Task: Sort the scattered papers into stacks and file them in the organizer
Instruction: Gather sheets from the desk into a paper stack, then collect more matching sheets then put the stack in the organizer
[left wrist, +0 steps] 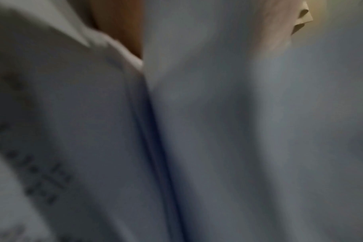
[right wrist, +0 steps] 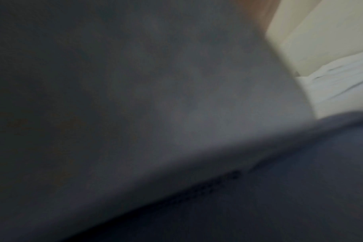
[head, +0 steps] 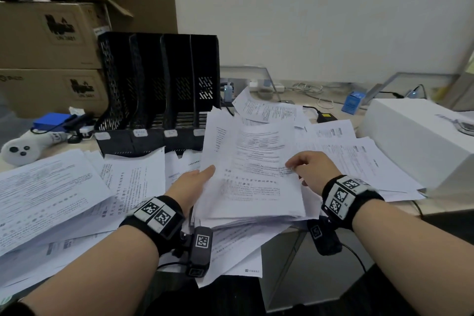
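Note:
A stack of printed white papers [head: 251, 174] is lifted off the desk in front of me, tilted up toward the organizer. My left hand [head: 195, 182] grips its left edge, thumb on top. My right hand [head: 307, 167] pinches its right edge, fingers curled over the top sheet. The black mesh organizer [head: 159, 90] with several upright slots stands behind, all of them empty as far as I can see. More loose sheets [head: 51, 195] lie scattered left and right [head: 359, 159]. In both wrist views only blurred paper [left wrist: 238, 131] [right wrist: 176, 98] fills the frame, and the fingers are hidden.
Cardboard boxes [head: 51, 33] are piled at the back left. A white box [head: 420, 136] sits at the right. A white controller [head: 23, 146] and a blue item [head: 51, 120] lie left of the organizer. Cables and a black adapter [head: 325, 117] run along the wall.

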Demonstrator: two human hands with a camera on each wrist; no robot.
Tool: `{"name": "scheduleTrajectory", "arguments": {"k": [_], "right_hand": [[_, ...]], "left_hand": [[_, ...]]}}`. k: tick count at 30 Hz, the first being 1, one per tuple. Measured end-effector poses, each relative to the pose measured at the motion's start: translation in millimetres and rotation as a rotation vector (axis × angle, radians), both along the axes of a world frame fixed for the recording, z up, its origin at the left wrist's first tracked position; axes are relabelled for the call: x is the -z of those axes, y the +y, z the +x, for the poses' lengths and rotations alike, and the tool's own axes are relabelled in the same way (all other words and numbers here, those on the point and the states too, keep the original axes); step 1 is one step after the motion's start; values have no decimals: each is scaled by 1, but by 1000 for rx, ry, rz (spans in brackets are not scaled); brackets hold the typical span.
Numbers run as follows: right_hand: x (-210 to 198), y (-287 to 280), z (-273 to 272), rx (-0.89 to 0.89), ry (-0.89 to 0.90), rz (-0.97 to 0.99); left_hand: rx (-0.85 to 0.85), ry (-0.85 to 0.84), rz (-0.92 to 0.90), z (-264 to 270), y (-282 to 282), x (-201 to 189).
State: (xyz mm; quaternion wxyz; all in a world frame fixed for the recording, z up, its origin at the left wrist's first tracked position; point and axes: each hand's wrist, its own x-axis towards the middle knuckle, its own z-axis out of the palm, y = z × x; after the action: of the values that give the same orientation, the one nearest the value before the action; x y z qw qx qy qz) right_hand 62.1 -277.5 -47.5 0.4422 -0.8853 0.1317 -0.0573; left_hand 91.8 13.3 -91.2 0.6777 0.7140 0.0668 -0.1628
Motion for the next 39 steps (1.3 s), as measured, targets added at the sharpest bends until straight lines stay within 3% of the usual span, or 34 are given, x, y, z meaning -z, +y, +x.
{"name": "scheduleTrajectory", "arguments": {"k": [6,11,14,20,24,30,33,39], "right_hand": [[0,10,1,-79,-52,10],[6,2,-13,-72,22,125],[7,-6,-26,-65,89,277],[9,-11,-48,-77,54,544],[2,-7,-70,-59,44,670],[15,-11,-87,-16,101,849],[16,-14,-87,23,78,808],[23,-36,-80,283,-150,733]], "left_hand": [[113,-29,78,-3,3,2],[55,-180,108,-19,-2,-7],[18,-229,39,-32,-10,-18],[-12,-297,-137,-48,-34,-41],[-70,-261,-287,-58,-50,-54],[-59,-291,-267,-67,-57,-55],[24,-314,-141,-69,-54,-60],[198,-459,546,-65,-19,-54]]}}
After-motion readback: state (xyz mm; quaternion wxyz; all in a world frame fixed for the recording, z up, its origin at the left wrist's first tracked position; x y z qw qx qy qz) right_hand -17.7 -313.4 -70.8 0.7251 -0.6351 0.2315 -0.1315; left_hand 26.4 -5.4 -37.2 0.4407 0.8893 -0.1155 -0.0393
